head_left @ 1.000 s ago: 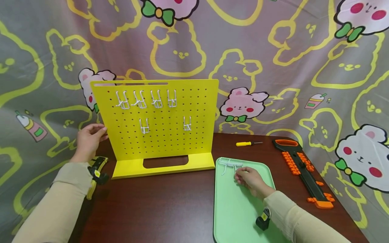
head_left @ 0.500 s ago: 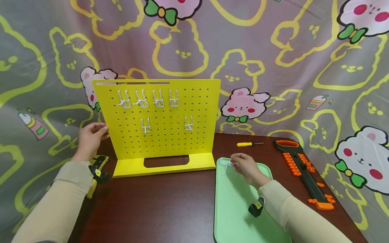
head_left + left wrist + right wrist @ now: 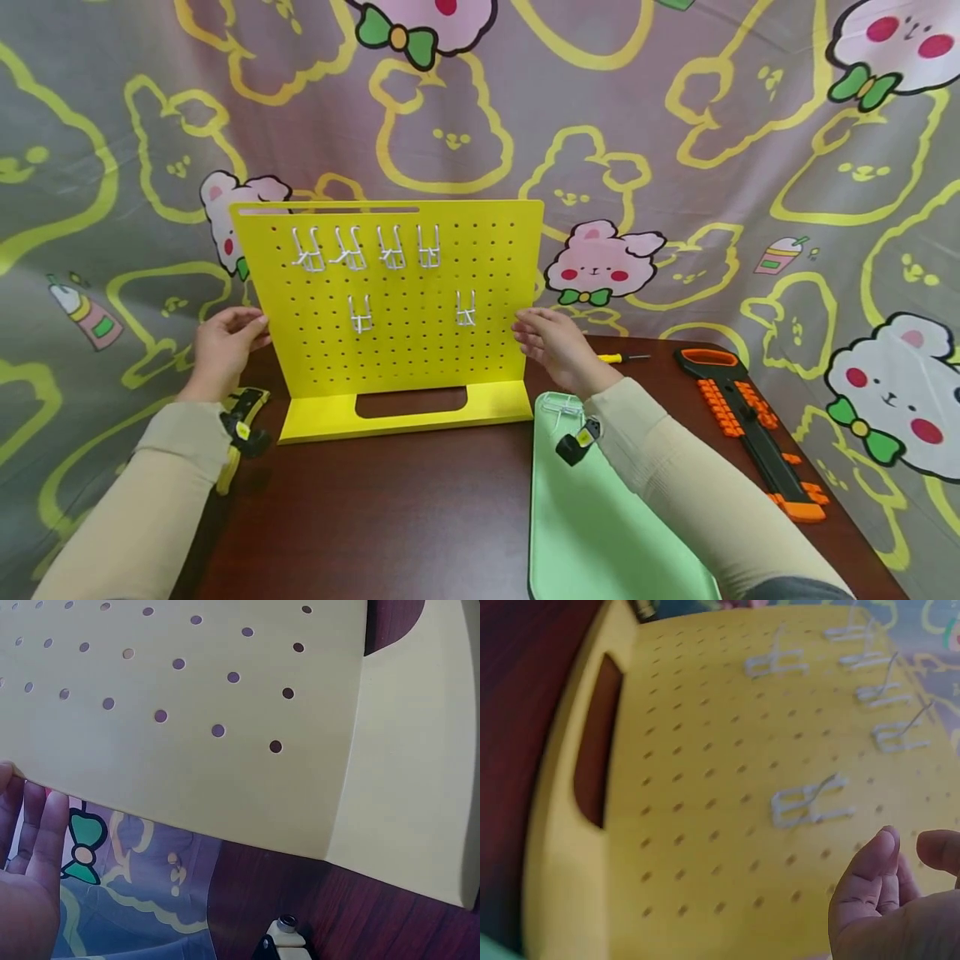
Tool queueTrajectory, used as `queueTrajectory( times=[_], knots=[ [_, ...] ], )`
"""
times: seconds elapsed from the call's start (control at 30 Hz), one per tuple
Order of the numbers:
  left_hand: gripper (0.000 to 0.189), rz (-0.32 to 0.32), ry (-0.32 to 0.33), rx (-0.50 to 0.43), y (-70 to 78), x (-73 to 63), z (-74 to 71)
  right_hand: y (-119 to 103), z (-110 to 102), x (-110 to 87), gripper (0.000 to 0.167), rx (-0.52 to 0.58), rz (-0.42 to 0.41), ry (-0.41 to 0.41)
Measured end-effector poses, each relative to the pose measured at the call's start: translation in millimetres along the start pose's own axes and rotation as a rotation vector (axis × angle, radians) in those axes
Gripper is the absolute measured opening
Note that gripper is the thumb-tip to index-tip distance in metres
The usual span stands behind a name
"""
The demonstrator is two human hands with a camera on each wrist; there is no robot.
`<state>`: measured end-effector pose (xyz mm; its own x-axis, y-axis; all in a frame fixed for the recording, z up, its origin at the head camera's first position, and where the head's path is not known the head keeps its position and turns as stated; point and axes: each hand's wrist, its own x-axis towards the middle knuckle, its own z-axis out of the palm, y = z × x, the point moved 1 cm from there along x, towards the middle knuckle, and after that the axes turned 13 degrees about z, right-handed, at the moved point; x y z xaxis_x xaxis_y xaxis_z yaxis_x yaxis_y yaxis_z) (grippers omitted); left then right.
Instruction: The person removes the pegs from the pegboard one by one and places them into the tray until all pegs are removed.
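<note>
A yellow pegboard stands upright on its base, with several white wire hooks in a top row. Two more sit lower, a left hook and a right hook. At the board's left edge my left hand pinches the rim, thumb tip at the front and fingers behind, as the left wrist view shows. My right hand is beside the right edge with nothing in it; thumb and fingers are apart in the right wrist view. Whether it touches the board I cannot tell.
A green tray on the right holds some white wire hooks at its far end. Behind the right hand lies a yellow screwdriver. A black and orange rack is farther right. A yellow-black tool lies beneath the left wrist.
My right hand was over the hooks in the tray, its fingers at one of them. It has come away up and left to the pegboard's right edge. The left hand stays put.
</note>
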<state>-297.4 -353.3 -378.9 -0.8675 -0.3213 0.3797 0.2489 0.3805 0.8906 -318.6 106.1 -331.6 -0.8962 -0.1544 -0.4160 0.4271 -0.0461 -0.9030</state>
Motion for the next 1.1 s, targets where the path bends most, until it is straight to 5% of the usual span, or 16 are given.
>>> queueTrajectory(
  times=[0.8,1.1],
  knots=[
    [0.013,0.004,-0.008,-0.019,-1.0,-0.9,-2.9,-60,103,0.4,0.03,0.276,0.029,-0.235],
    [0.024,0.004,-0.004,-0.019,-0.7,0.2,-0.7,-67,123,4.1,0.023,0.387,0.049,-0.213]
  ],
)
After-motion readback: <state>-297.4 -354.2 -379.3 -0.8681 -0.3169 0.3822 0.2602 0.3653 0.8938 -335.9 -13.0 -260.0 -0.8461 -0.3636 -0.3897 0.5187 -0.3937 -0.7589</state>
